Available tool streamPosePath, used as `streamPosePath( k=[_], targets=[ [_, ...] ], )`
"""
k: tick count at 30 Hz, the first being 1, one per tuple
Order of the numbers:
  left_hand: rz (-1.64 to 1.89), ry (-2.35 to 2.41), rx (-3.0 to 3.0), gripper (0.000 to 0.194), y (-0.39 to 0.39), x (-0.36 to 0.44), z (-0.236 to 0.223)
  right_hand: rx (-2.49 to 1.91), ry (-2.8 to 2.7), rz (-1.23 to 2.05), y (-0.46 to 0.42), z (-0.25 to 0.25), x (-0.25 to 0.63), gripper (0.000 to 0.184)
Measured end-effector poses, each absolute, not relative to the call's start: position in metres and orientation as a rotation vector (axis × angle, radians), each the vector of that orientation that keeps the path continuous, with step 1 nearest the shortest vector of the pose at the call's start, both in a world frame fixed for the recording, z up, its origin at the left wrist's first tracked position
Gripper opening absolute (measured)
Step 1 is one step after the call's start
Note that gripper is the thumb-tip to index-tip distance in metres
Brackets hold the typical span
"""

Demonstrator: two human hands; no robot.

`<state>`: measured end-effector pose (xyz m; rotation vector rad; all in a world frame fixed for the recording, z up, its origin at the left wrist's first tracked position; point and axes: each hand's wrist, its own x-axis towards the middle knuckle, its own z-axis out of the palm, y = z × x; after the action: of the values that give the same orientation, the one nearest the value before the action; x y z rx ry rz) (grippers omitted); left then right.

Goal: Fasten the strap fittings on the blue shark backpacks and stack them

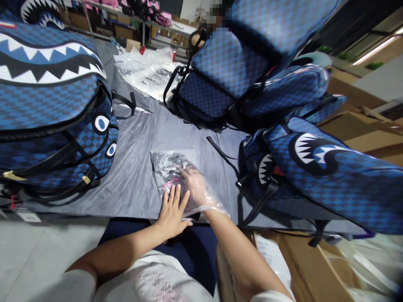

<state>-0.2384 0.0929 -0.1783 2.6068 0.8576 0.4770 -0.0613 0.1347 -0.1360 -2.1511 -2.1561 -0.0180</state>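
A clear plastic bag [171,167] with printing and something pink inside lies on the grey table cover [138,184] near its front edge. My left hand [172,209] lies flat on the bag's near end, fingers spread. My right hand [197,186] is pushed inside the bag through its open mouth, seen through the film. Whether its fingers grip anything in there cannot be told.
Blue checkered shark-mouth backpacks are stacked at the left [53,109], at the back [233,71] and at the right [330,172]. More clear bags [147,71] lie at the far end. An open cardboard box [302,260] stands at the lower right. A person sits behind the far pile.
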Motion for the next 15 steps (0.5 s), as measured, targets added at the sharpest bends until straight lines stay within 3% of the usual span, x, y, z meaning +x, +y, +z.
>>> streamPosePath(
  k=[5,11,15],
  targets=[
    [0.566,0.860,2.567,0.129,0.102,-0.239,-0.179,-2.129,-2.135,0.029,0.096,-0.156,-0.067,0.051],
    [0.489,0.869,2.609,0.118,0.098,-0.248,-0.170,-2.083,-1.959,-0.033,0.016,-0.161,-0.100,0.073],
    [0.353,0.831,2.601,0.115,0.101,-0.240,-0.164,-2.110,-1.940,-0.103,0.010,-0.175,-0.097,0.067]
  ],
)
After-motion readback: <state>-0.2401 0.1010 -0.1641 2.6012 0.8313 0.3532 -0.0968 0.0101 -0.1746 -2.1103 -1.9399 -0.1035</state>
